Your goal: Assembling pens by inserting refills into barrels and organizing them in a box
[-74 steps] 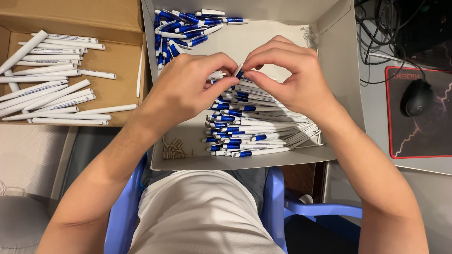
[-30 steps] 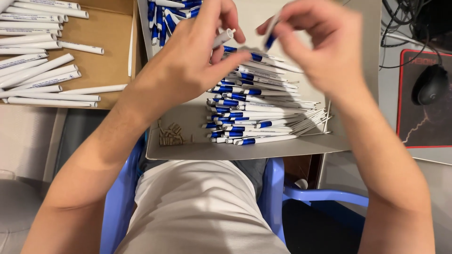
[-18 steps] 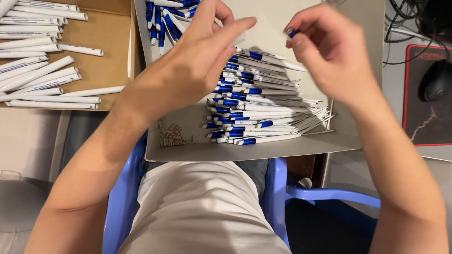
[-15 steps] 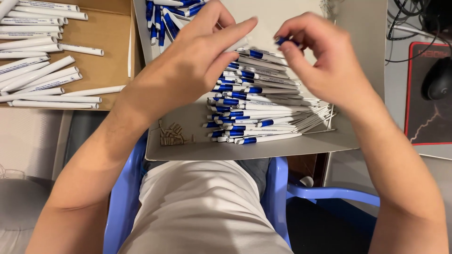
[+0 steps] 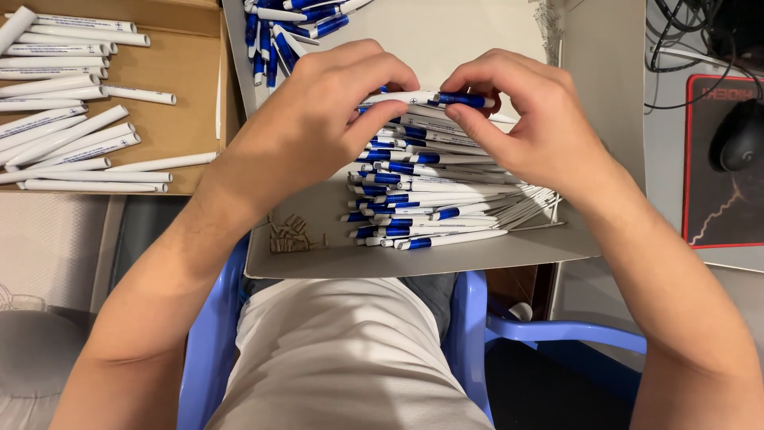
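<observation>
White-and-blue plastic pen [image 5: 422, 99], one, pinched between both hands: left hand [image 5: 318, 119] grips the white barrel, right hand [image 5: 533, 127] the blue end, above a stack of pens [image 5: 430, 191] too many to count, in a grey cardboard tray [image 5: 493, 255]. White barrels [image 5: 72, 135] fill the brown box [image 5: 187, 72] at left.

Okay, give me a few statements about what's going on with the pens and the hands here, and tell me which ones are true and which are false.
1. Both hands hold one pen between them. True.
2. The left hand grips the blue end. False: it grips the white end; the right hand pinches the blue part.
3. The cardboard box holds blue caps. False: it holds white barrels.
4. A computer mouse sits on a mat at the right. True.
</observation>
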